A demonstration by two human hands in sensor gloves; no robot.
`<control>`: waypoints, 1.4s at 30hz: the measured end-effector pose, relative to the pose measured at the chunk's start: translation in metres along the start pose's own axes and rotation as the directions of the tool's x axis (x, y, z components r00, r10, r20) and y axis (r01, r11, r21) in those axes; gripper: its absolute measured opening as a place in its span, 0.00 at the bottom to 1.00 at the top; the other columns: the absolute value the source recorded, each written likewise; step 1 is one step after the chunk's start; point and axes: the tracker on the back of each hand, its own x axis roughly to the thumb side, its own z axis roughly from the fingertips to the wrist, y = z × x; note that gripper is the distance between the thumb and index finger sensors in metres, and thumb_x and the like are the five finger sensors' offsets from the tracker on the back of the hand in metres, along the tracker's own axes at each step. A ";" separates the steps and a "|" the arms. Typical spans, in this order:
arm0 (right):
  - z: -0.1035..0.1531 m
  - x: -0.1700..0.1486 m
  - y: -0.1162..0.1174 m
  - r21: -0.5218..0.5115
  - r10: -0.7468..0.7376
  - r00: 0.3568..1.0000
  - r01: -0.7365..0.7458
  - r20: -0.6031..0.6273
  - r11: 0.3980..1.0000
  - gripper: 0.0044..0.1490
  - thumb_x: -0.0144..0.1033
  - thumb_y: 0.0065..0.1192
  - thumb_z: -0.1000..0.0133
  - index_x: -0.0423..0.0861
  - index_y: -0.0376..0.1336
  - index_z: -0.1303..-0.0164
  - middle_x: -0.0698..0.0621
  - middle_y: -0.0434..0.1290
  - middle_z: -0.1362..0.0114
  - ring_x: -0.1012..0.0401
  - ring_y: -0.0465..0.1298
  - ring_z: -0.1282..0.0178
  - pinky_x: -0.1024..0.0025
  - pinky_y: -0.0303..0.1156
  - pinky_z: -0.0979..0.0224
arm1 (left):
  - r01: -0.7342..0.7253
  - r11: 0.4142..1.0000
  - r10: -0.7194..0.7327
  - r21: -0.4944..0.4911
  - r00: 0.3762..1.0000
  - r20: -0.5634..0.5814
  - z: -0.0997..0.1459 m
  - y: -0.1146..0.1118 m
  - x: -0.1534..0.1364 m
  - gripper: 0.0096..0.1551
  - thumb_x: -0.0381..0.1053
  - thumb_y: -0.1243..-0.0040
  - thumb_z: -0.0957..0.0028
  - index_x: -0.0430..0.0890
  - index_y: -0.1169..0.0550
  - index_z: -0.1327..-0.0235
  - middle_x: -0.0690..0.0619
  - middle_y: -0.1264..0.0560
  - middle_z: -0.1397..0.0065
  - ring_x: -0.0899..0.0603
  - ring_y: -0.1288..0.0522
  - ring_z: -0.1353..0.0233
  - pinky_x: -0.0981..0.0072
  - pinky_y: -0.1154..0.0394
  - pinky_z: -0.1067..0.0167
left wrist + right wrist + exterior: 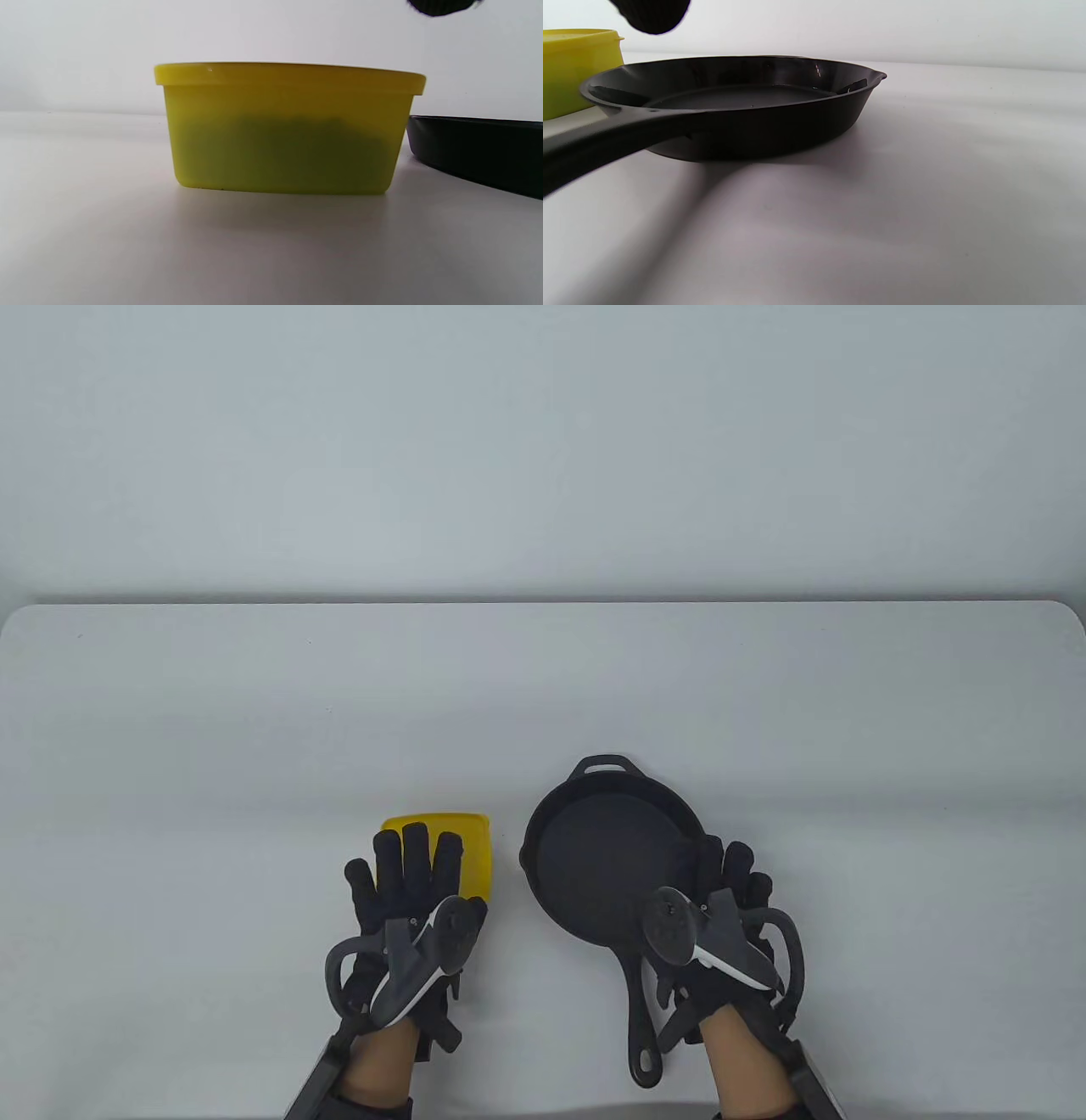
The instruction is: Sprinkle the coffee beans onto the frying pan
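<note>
Nearest to me, my left hand (407, 899) lies flat with its black-gloved fingers spread straight, gripping nothing; its fingertips reach over the near edge of the yellow tub (462, 848). My right hand (721, 933) sits beside the frying pan's handle (643, 1018), fingers loosely extended along the pan's right rim; from above I cannot tell whether they touch the metal, but they are not wrapped around anything.

The frying pan (607, 857) is matte black, heavy-looking like cast iron, round with a shallow sloped wall, a long handle with a hanging hole pointing toward me, and a small loop handle (605, 764) at the far side. In the right wrist view its flat inner floor (738, 96) is bare and dark, with a pour lip (878, 76) at the rim.

Just left of the pan, apart from it, the tub is a squarish box of smooth, translucent yellow plastic (288, 131) with rounded corners and a thicker lip. Through its wall a dark mass shows, filling roughly the lower half, probably the coffee beans (284, 152).

Both stand on the pale grey, smooth tabletop (543, 687), which runs back to a plain white wall.
</note>
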 end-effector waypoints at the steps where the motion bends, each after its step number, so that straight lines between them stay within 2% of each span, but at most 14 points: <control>1: 0.000 0.000 0.000 0.001 -0.007 1.000 0.007 0.000 1.000 0.66 0.63 0.45 0.37 0.27 0.25 0.20 0.23 0.27 0.21 0.23 0.30 0.26 0.24 0.35 0.33 | -0.003 1.000 0.003 0.000 1.000 -0.005 0.000 0.000 -0.001 0.48 0.77 0.60 0.56 0.68 0.54 0.22 0.59 0.61 0.13 0.42 0.59 0.09 0.40 0.60 0.16; 12: -0.001 0.000 0.003 0.024 -0.011 1.000 0.011 0.006 1.000 0.65 0.63 0.45 0.37 0.27 0.24 0.20 0.23 0.27 0.21 0.23 0.29 0.26 0.24 0.34 0.33 | 0.015 0.999 -0.014 -0.040 1.000 0.015 0.000 -0.001 0.001 0.50 0.79 0.56 0.59 0.69 0.54 0.22 0.59 0.61 0.13 0.42 0.58 0.08 0.39 0.60 0.16; 14: -0.001 0.001 0.003 0.029 0.001 1.000 -0.002 0.013 1.000 0.65 0.63 0.45 0.37 0.27 0.24 0.20 0.23 0.27 0.21 0.23 0.29 0.26 0.24 0.34 0.33 | 0.032 0.998 -0.031 -0.049 0.999 0.030 -0.002 0.002 0.002 0.56 0.82 0.52 0.64 0.70 0.54 0.22 0.60 0.61 0.12 0.43 0.58 0.08 0.38 0.59 0.15; 16: -0.002 0.004 0.004 0.035 0.004 1.000 -0.005 0.026 0.999 0.66 0.63 0.46 0.37 0.27 0.24 0.20 0.23 0.27 0.21 0.23 0.29 0.26 0.24 0.34 0.33 | 0.137 0.990 -0.135 -0.029 0.988 0.072 -0.007 0.012 0.003 0.67 0.88 0.45 0.78 0.76 0.58 0.23 0.59 0.60 0.10 0.41 0.53 0.06 0.37 0.51 0.13; 17: -0.003 0.004 0.004 0.037 0.010 1.000 -0.011 0.029 0.999 0.66 0.63 0.47 0.37 0.28 0.24 0.20 0.23 0.26 0.21 0.23 0.29 0.26 0.24 0.33 0.33 | 0.174 0.985 -0.171 -0.020 0.980 0.100 -0.012 0.015 0.004 0.72 0.89 0.43 0.83 0.76 0.60 0.24 0.58 0.60 0.10 0.40 0.52 0.06 0.36 0.50 0.14; 21: -0.005 0.005 0.002 0.024 0.039 0.999 -0.040 0.030 0.999 0.67 0.63 0.47 0.37 0.28 0.23 0.20 0.23 0.25 0.21 0.23 0.28 0.26 0.24 0.32 0.33 | 0.352 0.912 -0.296 -0.210 0.920 0.259 -0.044 0.020 0.007 0.77 0.86 0.40 0.91 0.76 0.70 0.35 0.56 0.67 0.14 0.38 0.59 0.07 0.34 0.51 0.14; 23: -0.003 0.006 0.002 -0.003 0.030 0.998 -0.030 0.051 1.000 0.66 0.63 0.47 0.38 0.28 0.24 0.20 0.23 0.26 0.21 0.23 0.29 0.26 0.24 0.33 0.33 | 0.361 0.889 -0.281 -0.283 0.916 0.286 -0.060 0.017 0.005 0.77 0.85 0.40 0.93 0.76 0.69 0.35 0.55 0.66 0.13 0.38 0.58 0.07 0.33 0.51 0.14; 26: -0.004 0.006 0.002 0.015 0.027 0.998 -0.028 0.062 1.000 0.66 0.63 0.47 0.37 0.28 0.23 0.20 0.24 0.26 0.20 0.23 0.29 0.25 0.24 0.32 0.33 | 0.361 0.872 -0.268 -0.330 0.917 0.295 -0.074 0.008 0.004 0.78 0.85 0.40 0.96 0.77 0.68 0.36 0.52 0.64 0.13 0.36 0.58 0.07 0.30 0.51 0.15; 29: -0.008 0.005 0.003 0.004 0.015 0.998 -0.015 0.069 1.000 0.66 0.63 0.47 0.37 0.29 0.23 0.19 0.24 0.27 0.20 0.23 0.30 0.25 0.24 0.32 0.33 | 0.354 0.846 -0.242 -0.400 0.922 0.303 -0.086 -0.007 0.000 0.78 0.86 0.40 0.96 0.78 0.69 0.38 0.50 0.63 0.13 0.34 0.59 0.08 0.26 0.50 0.18; 32: -0.013 0.004 0.007 0.004 -0.006 0.998 0.005 0.064 1.000 0.66 0.63 0.46 0.37 0.29 0.23 0.19 0.24 0.28 0.19 0.24 0.30 0.24 0.24 0.32 0.32 | 0.238 0.864 -0.127 -0.444 0.956 0.266 -0.094 -0.013 -0.004 0.77 0.86 0.36 0.91 0.77 0.66 0.34 0.47 0.63 0.13 0.31 0.57 0.08 0.22 0.49 0.21; 35: -0.015 0.003 0.008 0.008 0.025 0.999 -0.025 0.048 1.000 0.67 0.65 0.46 0.38 0.30 0.24 0.19 0.25 0.29 0.18 0.24 0.31 0.23 0.23 0.31 0.34 | 0.218 0.868 -0.102 -0.445 0.957 0.271 -0.095 -0.016 -0.002 0.75 0.83 0.33 0.83 0.75 0.65 0.31 0.42 0.61 0.13 0.30 0.51 0.12 0.24 0.47 0.20; 38: -0.012 0.001 0.005 -0.039 0.012 0.999 -0.010 0.048 0.999 0.68 0.67 0.47 0.39 0.30 0.25 0.18 0.25 0.31 0.18 0.24 0.35 0.22 0.21 0.34 0.34 | 0.137 0.885 -0.016 -0.444 0.964 0.264 -0.091 -0.017 -0.004 0.75 0.83 0.31 0.82 0.73 0.62 0.27 0.38 0.58 0.14 0.30 0.47 0.16 0.27 0.42 0.21; 40: -0.008 -0.001 0.001 -0.114 -0.006 0.998 0.012 0.056 0.993 0.69 0.70 0.48 0.41 0.31 0.27 0.17 0.26 0.33 0.17 0.24 0.39 0.20 0.20 0.40 0.33 | 0.159 0.892 -0.039 -0.424 0.960 0.278 -0.085 -0.014 -0.004 0.76 0.84 0.32 0.83 0.73 0.61 0.27 0.38 0.57 0.14 0.30 0.46 0.17 0.29 0.38 0.23; 42: -0.003 -0.002 -0.004 -0.213 -0.021 0.998 0.035 0.067 0.976 0.70 0.73 0.47 0.43 0.33 0.29 0.17 0.28 0.34 0.17 0.25 0.44 0.19 0.25 0.56 0.30 | 0.181 0.913 -0.062 -0.367 0.948 0.313 -0.076 -0.006 0.000 0.76 0.84 0.31 0.82 0.72 0.60 0.26 0.38 0.57 0.14 0.30 0.46 0.17 0.29 0.38 0.23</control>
